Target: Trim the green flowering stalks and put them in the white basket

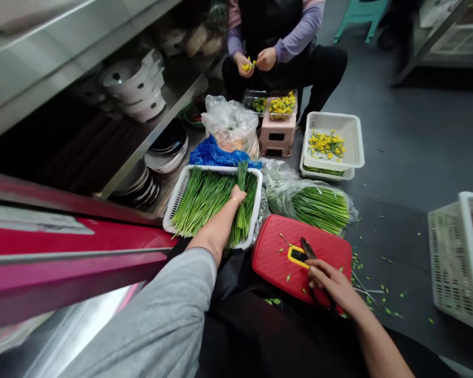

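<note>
Left hand (237, 195) closed around chive bundle (242, 210) in white basket (173, 207); right hand (331, 281) gripped knife (308, 249) on red cutting board (284, 262). Step: laying trimmed bundle down; next probably needs fresh chives from near bag (319, 207).

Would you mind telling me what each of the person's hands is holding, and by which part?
The left hand grips a bunch of green chives near its middle, over the white basket. The right hand holds a knife by its handle.

Long green chives (205, 202) lie flat in a white basket under the left hand (237, 195). A knife (308, 249) rests on the red board by the right hand (333, 283).
</note>
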Action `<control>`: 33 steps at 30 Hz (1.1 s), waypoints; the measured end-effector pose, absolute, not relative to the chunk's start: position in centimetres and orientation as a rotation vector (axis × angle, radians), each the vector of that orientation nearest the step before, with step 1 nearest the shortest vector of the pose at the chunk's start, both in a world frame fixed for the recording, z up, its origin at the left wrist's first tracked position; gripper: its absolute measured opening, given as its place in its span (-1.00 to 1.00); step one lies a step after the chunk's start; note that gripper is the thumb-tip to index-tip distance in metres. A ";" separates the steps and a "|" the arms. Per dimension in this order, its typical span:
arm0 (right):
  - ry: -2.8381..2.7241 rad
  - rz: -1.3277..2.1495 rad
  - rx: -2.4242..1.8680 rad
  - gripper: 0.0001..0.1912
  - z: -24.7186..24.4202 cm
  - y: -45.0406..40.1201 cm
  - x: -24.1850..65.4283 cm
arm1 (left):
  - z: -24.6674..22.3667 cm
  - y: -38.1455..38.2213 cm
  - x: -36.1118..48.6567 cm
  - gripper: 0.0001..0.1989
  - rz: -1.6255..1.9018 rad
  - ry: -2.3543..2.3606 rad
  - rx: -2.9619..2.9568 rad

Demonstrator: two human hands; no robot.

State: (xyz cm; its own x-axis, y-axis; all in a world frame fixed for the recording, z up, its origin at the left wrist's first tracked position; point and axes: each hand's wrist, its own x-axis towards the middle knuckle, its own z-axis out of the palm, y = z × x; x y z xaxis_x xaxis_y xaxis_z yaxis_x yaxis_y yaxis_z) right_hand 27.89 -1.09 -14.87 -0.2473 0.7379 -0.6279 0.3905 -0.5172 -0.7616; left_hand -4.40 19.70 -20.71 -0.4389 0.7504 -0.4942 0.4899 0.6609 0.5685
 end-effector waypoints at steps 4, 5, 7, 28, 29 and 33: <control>-1.522 1.848 -1.786 -0.32 -15.2 -1.5 27.5 | -26.1 20.1 -3.1 -0.50 0.286 2.204 1.030; -1.560 1.848 -1.798 -0.33 -15.1 -1.5 27.3 | -27.1 20.4 -3.1 -0.49 0.250 2.218 1.044; -1.633 1.838 -1.823 -0.35 -14.9 -1.3 26.7 | -28.5 21.2 -3.1 -0.49 0.180 2.235 1.064; -1.863 1.870 -1.737 -0.46 -18.4 -2.1 25.6 | -14.0 27.0 -24.4 -0.93 0.257 2.140 1.006; -1.858 1.886 -1.757 -0.46 -18.5 -2.1 25.4 | -14.0 27.0 -25.9 -0.92 0.216 2.235 0.985; -1.794 1.946 -1.832 -0.48 -18.5 -1.7 24.6 | -18.6 24.9 -27.1 -0.73 0.094 2.476 0.942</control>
State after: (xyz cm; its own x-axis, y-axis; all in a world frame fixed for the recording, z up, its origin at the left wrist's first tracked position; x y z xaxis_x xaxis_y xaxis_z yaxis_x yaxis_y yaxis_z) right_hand 24.65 -1.65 -18.50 -0.3502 0.5867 -0.7302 0.6801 -0.3768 -0.6289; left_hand -27.12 24.89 -18.65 -0.6441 0.6414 -0.4168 0.6081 0.7599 0.2297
